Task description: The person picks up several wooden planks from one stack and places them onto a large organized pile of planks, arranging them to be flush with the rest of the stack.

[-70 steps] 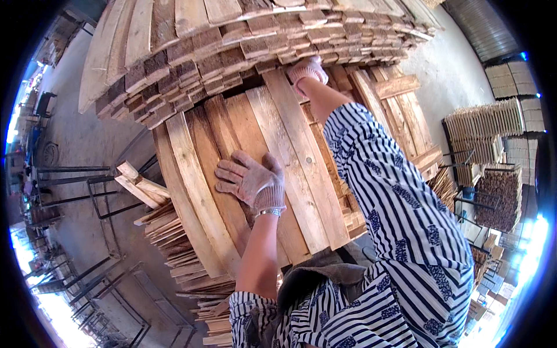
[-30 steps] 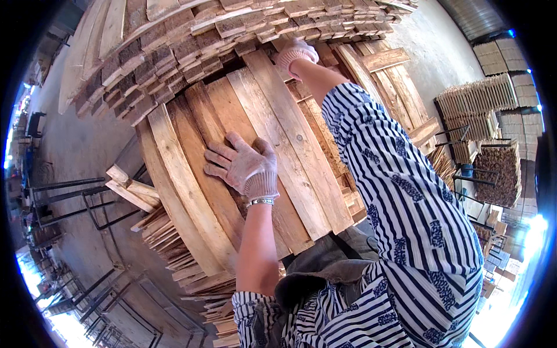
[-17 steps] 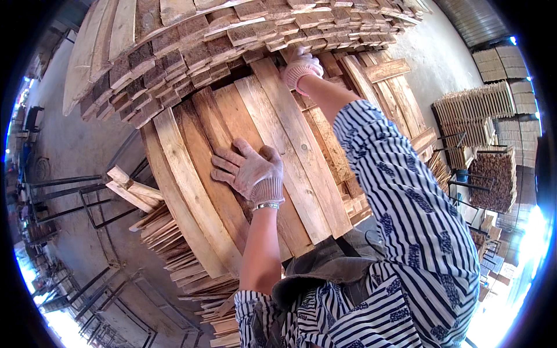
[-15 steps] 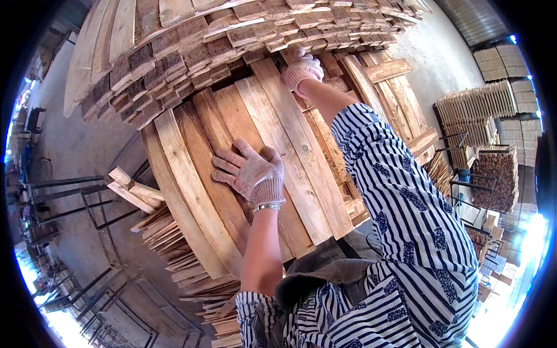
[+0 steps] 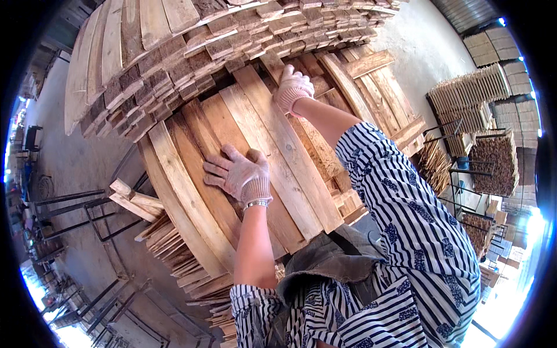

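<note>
My left hand (image 5: 238, 174), in a pale knitted glove, lies flat with spread fingers on a row of wooden boards (image 5: 290, 168) laid side by side in front of me. My right hand (image 5: 295, 90), gloved too, is farther off, just short of the big stack's near edge. Its fingers are curled over a wooden board (image 5: 271, 65) whose far end reaches the stack; the fingertips are partly hidden. Beyond both hands rises the tall stack of boards (image 5: 191, 55), its rough sawn ends facing me.
More boards with crosspieces (image 5: 377, 87) lie to the right. Thin slats (image 5: 174, 249) are piled below the row at left, near black metal frames (image 5: 98, 214). Slatted stacks (image 5: 470, 98) and bundled wood (image 5: 493, 162) stand farther right.
My right hand has come back from the stack's edge toward me, and the board at it shows more. My left hand stays flat on the boards. The whole view has shifted slightly.
</note>
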Motion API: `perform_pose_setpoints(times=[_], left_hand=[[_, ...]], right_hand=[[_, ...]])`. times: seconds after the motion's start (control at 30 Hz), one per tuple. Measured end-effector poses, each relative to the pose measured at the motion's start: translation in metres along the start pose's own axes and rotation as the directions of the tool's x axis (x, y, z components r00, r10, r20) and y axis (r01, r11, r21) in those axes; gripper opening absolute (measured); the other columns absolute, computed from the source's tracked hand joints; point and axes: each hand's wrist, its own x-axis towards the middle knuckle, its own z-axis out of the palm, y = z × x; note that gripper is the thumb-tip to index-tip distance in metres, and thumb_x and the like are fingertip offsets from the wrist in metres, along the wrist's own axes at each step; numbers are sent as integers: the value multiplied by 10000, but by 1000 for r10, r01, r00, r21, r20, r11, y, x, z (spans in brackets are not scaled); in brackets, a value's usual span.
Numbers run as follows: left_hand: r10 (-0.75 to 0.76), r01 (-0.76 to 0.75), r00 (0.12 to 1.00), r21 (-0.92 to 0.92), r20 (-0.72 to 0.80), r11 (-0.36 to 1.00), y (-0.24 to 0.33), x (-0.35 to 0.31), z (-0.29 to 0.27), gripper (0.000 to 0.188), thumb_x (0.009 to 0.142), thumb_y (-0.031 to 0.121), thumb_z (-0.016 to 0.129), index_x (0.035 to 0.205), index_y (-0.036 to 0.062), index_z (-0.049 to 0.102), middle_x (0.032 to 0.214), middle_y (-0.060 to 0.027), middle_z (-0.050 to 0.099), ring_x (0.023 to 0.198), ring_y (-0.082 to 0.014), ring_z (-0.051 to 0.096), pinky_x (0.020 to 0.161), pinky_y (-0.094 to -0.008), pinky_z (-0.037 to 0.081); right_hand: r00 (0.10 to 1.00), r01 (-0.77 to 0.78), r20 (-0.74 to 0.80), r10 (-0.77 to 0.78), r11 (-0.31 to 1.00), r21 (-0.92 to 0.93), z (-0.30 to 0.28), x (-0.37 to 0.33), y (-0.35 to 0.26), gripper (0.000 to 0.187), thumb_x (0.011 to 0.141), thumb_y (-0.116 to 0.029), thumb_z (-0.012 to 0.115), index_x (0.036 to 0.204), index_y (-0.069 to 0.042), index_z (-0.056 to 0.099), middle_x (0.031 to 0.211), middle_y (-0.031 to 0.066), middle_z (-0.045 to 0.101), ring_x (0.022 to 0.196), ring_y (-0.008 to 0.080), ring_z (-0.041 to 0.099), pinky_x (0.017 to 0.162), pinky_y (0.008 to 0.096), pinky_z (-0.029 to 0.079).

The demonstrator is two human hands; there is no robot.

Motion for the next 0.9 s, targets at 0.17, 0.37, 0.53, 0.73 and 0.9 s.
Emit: perform_pose_setpoints(times=[0.17, 0.37, 0.53, 0.73, 0.9], left_hand=[[27, -23, 996, 51, -80, 998, 2, -3, 12, 726, 956, 544, 473, 1509, 79, 408, 1591, -352, 294, 1486, -520, 260, 1188, -668, 164], [10, 5, 993, 129, -119, 992, 2, 2, 13, 701, 959, 554, 489, 1464, 74, 416, 1558, -340, 342, 1444, -503, 326, 1159, -666, 227], [36, -23, 989, 97, -140, 995, 3, 3, 11, 675, 953, 534, 489, 1440, 69, 436, 1544, -353, 353, 1434, -521, 335, 1154, -674, 224], [39, -26, 988, 90, -148, 996, 0, 0, 17, 683, 931, 503, 518, 1439, 57, 424, 1537, -367, 349, 1434, -545, 319, 1157, -690, 201], [82, -75, 983, 46, -167, 996, 5, -5, 12, 696, 936, 483, 516, 1474, 58, 393, 1558, -380, 315, 1452, -551, 286, 1172, -680, 186]], right_hand=[[996, 10, 78, -31, 965, 261, 4, 59, -6, 751, 900, -373, 735, 1515, -74, 425, 1465, 177, 564, 1308, 341, 603, 995, 495, 546], [975, 139, 188, -123, 987, -76, 28, 115, -26, 458, 870, -237, 708, 1312, -118, 695, 1336, 90, 691, 1202, 252, 692, 894, 430, 591], [987, 24, 158, -22, 1000, -11, 17, 92, -19, 610, 815, -242, 767, 1402, -157, 622, 1378, 64, 673, 1259, 254, 661, 948, 423, 577], [995, -45, 92, 28, 980, 191, -1, 59, -25, 604, 844, -255, 721, 1411, -107, 573, 1366, 155, 670, 1300, 306, 631, 1004, 411, 556], [916, 258, 338, -215, 962, -88, 10, 125, -18, 568, 982, -376, 530, 1459, -70, 553, 1493, 184, 562, 1354, 341, 573, 1054, 456, 510]])
